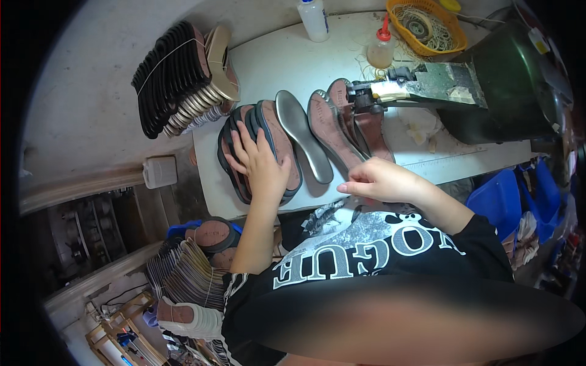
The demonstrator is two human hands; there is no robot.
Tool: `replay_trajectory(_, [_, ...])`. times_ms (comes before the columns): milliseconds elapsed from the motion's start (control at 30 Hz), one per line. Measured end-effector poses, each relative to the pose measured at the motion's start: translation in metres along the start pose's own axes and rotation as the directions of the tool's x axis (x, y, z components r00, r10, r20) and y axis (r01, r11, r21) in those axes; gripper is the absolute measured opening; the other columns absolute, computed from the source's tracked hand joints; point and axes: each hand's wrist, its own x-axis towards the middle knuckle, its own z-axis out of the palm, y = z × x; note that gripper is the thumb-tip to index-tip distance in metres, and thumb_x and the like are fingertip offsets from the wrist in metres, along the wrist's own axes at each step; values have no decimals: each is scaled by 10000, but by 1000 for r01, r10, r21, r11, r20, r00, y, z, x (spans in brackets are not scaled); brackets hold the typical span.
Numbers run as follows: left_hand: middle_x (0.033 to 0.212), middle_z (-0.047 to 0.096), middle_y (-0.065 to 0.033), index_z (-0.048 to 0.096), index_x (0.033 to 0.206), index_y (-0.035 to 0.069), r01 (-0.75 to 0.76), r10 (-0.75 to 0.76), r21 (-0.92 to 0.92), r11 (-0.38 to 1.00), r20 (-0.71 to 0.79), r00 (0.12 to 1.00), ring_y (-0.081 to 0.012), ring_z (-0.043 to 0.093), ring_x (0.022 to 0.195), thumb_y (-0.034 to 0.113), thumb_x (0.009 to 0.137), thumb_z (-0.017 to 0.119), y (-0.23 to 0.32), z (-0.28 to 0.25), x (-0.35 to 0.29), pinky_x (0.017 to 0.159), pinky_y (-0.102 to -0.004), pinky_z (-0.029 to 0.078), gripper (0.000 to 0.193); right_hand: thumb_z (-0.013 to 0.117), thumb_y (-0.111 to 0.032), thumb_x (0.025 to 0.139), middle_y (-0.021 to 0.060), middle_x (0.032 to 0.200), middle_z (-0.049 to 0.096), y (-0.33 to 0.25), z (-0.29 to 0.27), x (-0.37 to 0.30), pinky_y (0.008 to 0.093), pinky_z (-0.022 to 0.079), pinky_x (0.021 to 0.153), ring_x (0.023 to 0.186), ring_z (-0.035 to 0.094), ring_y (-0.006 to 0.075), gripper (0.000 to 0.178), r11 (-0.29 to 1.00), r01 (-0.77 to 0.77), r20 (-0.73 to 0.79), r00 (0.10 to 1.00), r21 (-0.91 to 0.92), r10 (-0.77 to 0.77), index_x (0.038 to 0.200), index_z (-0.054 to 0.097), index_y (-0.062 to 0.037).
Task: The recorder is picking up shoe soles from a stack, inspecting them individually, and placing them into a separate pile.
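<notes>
My left hand [259, 168] lies spread wide over the dark-edged shoe soles [279, 131] at the near left of the white surface [262, 61], fingers and thumb apart, pressing rather than gripping. They overlap in a loose row, and I judge them light and springy, with matte faces that should grip my skin well; pinching the thick side edges would suit them best.

Just right of them lies 1 silver insole [303, 137], glossy and so probably slippery, likely thin and bendable. I'd take it by both edges at its narrow waist, since the shine could scuff.

My right hand [375, 180] is loosely curled beside the near ends of the brown soles [326, 125]; I cannot tell whether it has hold of them. Those look flexible too, best held along the rim.
</notes>
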Motion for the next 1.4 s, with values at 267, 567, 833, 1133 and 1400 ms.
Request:
replay_trajectory(267, [1138,567,-96,580,809,34,-190,72,-345,919,-327,942,-332,412,1151,133,712,710,14,0,-5,983,-509,245,191,631,-336,888,90,677,633,3,25,10,322,474,607,622,604,192,333,937,287,-89,957,199,-275,849,625,-6])
replay_trajectory(567, [1116,534,-69,419,1189,18,-97,-173,-992,82,-110,979,-123,494,1023,129,970,492,59,4,-32,933,-286,376,256,620,-184,923,14,987,608,13,39,27,248,472,759,887,558,66,251,594,405,-353,912,695,-210,1090,570,-4])
replay_trajectory(833, [1067,639,-103,537,1178,-11,243,-144,-849,-470,345,927,-173,637,925,362,960,518,49,-29,18,808,-305,512,433,622,-201,915,-25,830,611,8,11,10,180,429,658,765,530,13,192,561,442,-253,888,701,-383,972,602,-18])
replay_trajectory(1133, [1006,638,-94,532,1157,-17,307,141,-811,-499,274,952,-140,636,859,179,905,595,98,-48,18,785,-272,519,325,730,-392,816,-14,758,631,18,-18,28,183,395,472,542,520,35,389,510,466,-194,846,723,-497,965,628,-47])
replay_trajectory(1400, [1022,621,-90,532,1136,-23,32,-50,-943,-332,51,997,-127,594,905,151,891,634,117,-35,28,844,-271,469,317,673,-131,862,4,635,619,-17,-58,-27,198,447,521,565,544,41,165,782,389,-352,907,487,-231,818,694,27])
